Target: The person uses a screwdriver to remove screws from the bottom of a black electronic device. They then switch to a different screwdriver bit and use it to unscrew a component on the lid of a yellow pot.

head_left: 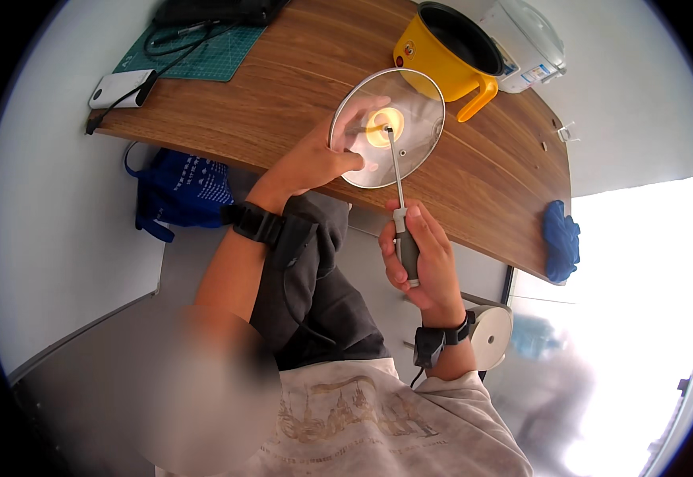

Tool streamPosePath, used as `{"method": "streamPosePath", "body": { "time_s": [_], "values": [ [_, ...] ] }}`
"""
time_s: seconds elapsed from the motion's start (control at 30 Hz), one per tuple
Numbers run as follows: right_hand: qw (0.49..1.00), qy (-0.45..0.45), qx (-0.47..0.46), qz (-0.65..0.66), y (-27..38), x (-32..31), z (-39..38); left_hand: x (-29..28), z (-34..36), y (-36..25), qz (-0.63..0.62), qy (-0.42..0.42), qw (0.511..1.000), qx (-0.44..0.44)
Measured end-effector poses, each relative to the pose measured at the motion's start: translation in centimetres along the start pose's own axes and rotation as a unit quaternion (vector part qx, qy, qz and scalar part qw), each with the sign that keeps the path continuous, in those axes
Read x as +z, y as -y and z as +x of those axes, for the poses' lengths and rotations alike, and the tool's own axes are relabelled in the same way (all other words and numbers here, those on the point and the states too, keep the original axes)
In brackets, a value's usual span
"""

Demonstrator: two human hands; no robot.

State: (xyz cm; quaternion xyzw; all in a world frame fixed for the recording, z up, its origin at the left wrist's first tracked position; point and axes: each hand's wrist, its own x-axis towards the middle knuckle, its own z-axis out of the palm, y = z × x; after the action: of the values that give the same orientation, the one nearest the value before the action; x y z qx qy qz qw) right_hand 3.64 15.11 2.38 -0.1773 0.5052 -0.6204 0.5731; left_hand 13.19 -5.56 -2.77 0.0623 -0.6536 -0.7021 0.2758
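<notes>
My left hand [323, 157] grips a round glass pot lid [422, 107] by its left edge, thumb on the near face and fingers seen through the glass behind it. The lid has a metal rim, a small vent hole and a yellow knob [384, 127] at its centre, seen through the glass. In my right hand [426, 250] is a screwdriver [400, 179] with a grey handle and a long metal shaft. Its tip meets the screw at the middle of the lid. Fingers are wrapped round the handle.
On the wooden table [299, 87] stand a yellow pot [434, 63] with a side handle and a white lidded appliance [525, 44]. A green cutting mat [219, 56], black cable and white box [121, 89] lie far left. Blue cloth [559, 240] rests at the right edge; a blue bag [180, 191] hangs below.
</notes>
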Motion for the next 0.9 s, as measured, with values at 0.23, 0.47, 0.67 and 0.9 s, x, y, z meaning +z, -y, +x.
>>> {"method": "streamPosePath", "body": {
  "time_s": [0.23, 0.47, 0.67, 0.9],
  "values": [
    [0.997, 0.000, 0.036, 0.061, -0.1, 1.2, -0.7, 0.1, -0.1, 0.1, -0.054, 0.007, 0.998, 0.013],
    [0.997, -0.039, -0.041, 0.047, 1.0, 0.2, -0.6, -0.1, 0.3, 0.8, -0.042, 0.026, 0.999, -0.019],
    [0.998, -0.038, -0.040, 0.015, 0.2, 0.0, -0.4, 0.1, 0.2, 0.6, -0.029, 0.012, 0.999, -0.007],
    [0.999, -0.036, -0.011, 0.029, -0.3, -0.1, -0.4, 0.1, 0.2, 0.2, -0.020, 0.006, 1.000, -0.013]
  ]
}}
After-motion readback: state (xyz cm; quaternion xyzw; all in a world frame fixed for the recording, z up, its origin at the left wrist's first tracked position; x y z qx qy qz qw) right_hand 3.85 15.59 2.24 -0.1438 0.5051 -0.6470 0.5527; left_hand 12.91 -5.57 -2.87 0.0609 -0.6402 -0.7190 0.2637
